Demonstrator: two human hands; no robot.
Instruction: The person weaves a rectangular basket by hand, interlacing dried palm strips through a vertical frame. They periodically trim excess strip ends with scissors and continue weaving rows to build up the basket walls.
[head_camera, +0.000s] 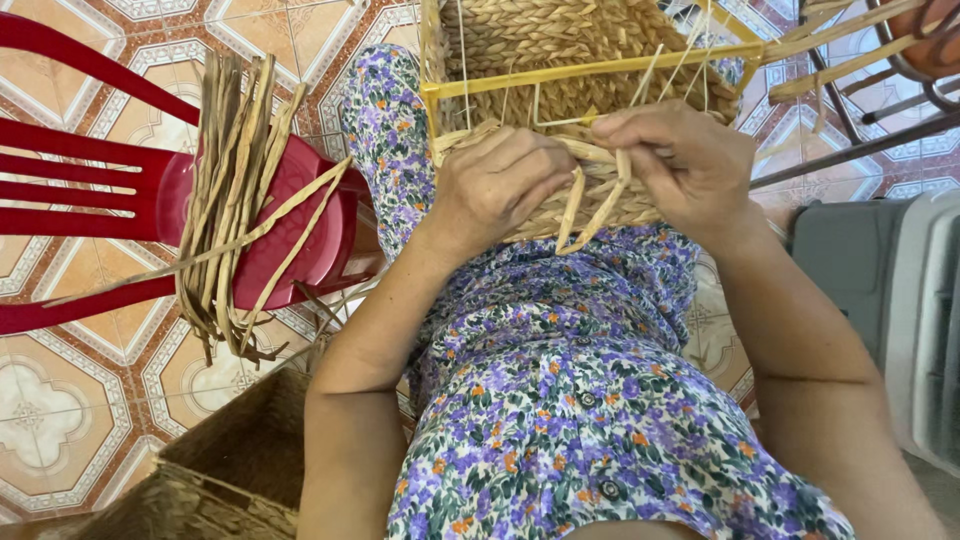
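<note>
A half-woven straw basket (560, 60) rests on the person's lap, the left hand (500, 185) pressed closed against its rim while the right hand (675, 165) pinches a straw strand (600, 205).

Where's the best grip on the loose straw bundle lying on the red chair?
Grip the straw bundle at mid-length, over the red chair seat, coming from above. Strands run parallel and packed there; the lower ends hang off the edge and splay.
</note>
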